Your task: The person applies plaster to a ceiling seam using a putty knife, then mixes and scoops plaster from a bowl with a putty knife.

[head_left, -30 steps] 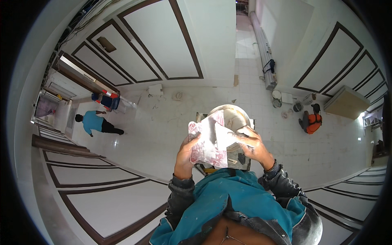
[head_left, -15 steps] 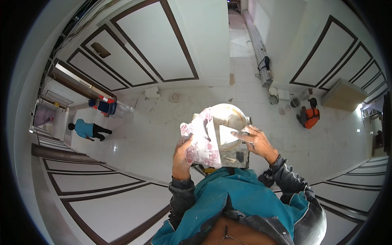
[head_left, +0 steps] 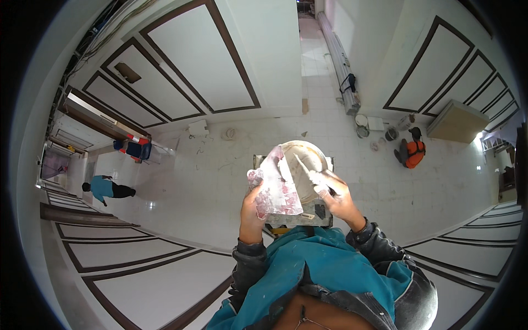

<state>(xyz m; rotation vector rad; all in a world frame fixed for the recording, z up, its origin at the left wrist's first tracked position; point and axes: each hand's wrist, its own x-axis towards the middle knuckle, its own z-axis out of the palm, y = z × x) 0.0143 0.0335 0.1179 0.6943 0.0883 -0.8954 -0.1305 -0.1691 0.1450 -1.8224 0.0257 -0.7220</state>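
Observation:
My left hand (head_left: 253, 210) is closed on the near left edge of a flat board (head_left: 278, 192), smeared white and reddish, its right edge straight. In my right hand (head_left: 338, 201) is a putty knife (head_left: 301, 164), its blade seen nearly edge-on and pointing up and left over a round bucket (head_left: 319, 151). Pale paste coats the bucket's inside. White residue marks my right fingers. The bucket stands on a small dirty platform (head_left: 313, 220) in front of me; the board hides its left part.
The tiled floor (head_left: 220, 165) lies well below. A person in orange (head_left: 413, 154) crouches at right beside several buckets; another in blue (head_left: 104, 188) is at left. Long wrapped bundles (head_left: 340, 66) lie along a wall. A large box (head_left: 457, 122) stands at right.
My right hand has turned the putty knife from flat to nearly edge-on. The board has shifted slightly right. The person in blue has moved further left. The whole view has shifted a little.

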